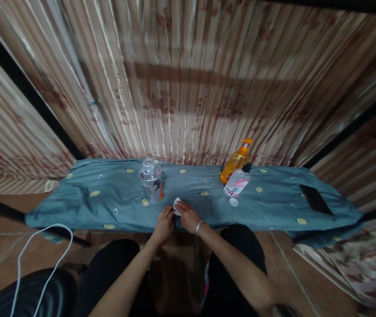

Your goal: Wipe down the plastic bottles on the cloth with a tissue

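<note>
Together, both hands, left (pixel 164 221) and right (pixel 188 215), fingers curled, apparently pinching small white piece (pixel 176 204).

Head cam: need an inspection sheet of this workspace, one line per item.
Surface: low table under a blue-grey cloth with small yellow motifs, wrinkled.
Job's things: small white object at the near edge, held between both hands; too small to identify.
Clutter: clear plastic bottle upright; orange pump bottle and clear pink-labelled bottle side by side; small white cap in front of them; black phone lying flat on the right.
Hands: left hand and right hand both on the white object; bracelet on the right wrist.
Cables: white cable looping at lower left.
Surroundings: striped patterned curtain behind; tiled floor.
</note>
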A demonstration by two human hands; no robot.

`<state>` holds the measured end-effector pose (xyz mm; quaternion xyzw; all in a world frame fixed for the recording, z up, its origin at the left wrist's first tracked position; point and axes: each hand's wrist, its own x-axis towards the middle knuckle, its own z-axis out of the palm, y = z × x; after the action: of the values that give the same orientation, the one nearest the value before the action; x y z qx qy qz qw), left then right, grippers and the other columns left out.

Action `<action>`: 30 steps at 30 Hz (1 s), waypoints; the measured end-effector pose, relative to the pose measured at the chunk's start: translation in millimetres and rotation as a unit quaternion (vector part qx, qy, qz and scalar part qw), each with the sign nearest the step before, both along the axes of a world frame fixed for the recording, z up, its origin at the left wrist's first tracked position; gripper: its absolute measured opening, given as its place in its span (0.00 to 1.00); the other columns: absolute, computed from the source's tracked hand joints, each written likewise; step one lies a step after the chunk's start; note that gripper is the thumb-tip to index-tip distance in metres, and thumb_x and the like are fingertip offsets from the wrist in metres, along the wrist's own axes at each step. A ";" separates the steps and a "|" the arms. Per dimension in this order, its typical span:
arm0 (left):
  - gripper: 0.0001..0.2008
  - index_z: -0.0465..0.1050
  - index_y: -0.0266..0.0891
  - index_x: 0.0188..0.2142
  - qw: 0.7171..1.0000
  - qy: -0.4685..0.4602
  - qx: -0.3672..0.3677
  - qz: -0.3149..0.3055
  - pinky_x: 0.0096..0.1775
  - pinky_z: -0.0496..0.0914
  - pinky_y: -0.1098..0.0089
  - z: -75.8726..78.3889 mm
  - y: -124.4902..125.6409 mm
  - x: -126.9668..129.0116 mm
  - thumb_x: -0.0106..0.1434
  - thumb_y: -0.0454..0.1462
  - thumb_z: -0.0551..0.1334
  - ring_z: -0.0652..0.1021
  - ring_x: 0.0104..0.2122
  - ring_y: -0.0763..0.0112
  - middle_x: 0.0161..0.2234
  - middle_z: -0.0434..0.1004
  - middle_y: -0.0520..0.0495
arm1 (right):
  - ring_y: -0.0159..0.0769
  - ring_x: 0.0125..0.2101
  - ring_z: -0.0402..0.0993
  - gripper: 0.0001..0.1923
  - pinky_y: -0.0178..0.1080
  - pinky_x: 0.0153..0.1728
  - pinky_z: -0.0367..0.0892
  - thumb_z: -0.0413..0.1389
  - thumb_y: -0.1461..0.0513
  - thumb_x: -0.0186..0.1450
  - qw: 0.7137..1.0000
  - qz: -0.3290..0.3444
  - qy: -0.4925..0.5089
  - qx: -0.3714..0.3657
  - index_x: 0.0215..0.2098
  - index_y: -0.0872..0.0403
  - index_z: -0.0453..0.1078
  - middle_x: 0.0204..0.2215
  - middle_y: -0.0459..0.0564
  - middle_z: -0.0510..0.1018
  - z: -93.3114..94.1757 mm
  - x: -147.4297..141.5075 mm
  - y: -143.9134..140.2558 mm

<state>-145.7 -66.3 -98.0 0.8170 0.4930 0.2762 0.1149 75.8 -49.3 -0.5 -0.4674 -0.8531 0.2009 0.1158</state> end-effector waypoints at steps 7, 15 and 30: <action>0.27 0.83 0.44 0.75 0.999 0.015 -0.038 -0.001 0.69 0.87 0.37 13.8 -7.8 -4.2 0.84 0.49 0.78 0.88 0.70 0.43 0.76 0.84 0.35 | 0.59 0.82 0.83 0.40 0.61 0.86 0.75 0.58 0.76 0.71 0.992 -0.093 -0.083 -0.008 0.78 0.60 0.85 0.81 0.71 0.85 17.9 104.1 3.1; 0.28 0.82 0.45 0.76 0.997 0.017 -0.064 -0.038 0.72 0.85 0.34 26.3 5.6 16.3 0.84 0.49 0.78 0.86 0.73 0.41 0.78 0.83 0.34 | 0.60 0.82 0.84 0.39 0.59 0.84 0.77 0.62 0.75 0.69 0.979 -0.171 -0.115 -0.004 0.78 0.58 0.84 0.80 0.71 0.86 10.3 116.0 6.9; 0.19 0.87 0.43 0.69 0.987 -0.136 -0.071 -0.037 0.69 0.88 0.39 42.5 -26.6 -17.3 0.87 0.48 0.75 0.91 0.67 0.47 0.69 0.91 0.36 | 0.65 0.80 0.85 0.35 0.62 0.82 0.79 0.71 0.57 0.77 0.964 -0.261 -0.043 -0.007 0.81 0.54 0.82 0.78 0.69 0.88 32.4 136.9 9.2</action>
<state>-163.0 -92.8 -55.5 0.7791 0.4607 0.3448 0.2486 212.7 -40.2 31.9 -0.6831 -0.7041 0.1491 0.1240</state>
